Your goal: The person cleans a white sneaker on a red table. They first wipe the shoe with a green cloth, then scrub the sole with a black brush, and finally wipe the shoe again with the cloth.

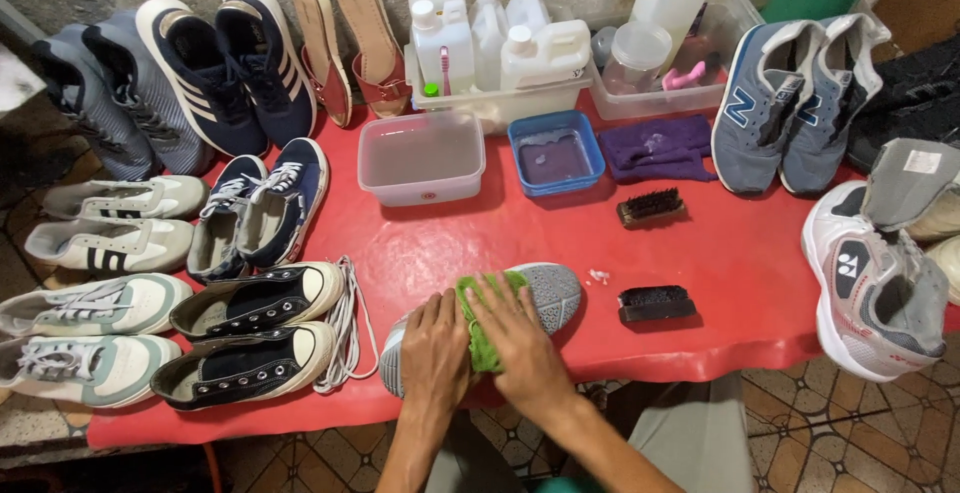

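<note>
A grey shoe (545,293) lies sole-up near the front edge of the red table (720,263). A green cloth (484,333) is draped over the middle of the sole. My left hand (435,348) presses flat on the shoe and the cloth's left side. My right hand (520,348) lies on the cloth's right side, fingers spread over it. Both hands touch each other across the cloth.
Two brushes (652,206) (655,303) lie right of the shoe. A clear tub (420,158), a blue tub (555,153) and a purple cloth (658,148) sit mid-table, with bottles (500,43) in trays behind. Many shoes line the left side (250,328) and right side (875,283). Loose white laces (347,323) lie left.
</note>
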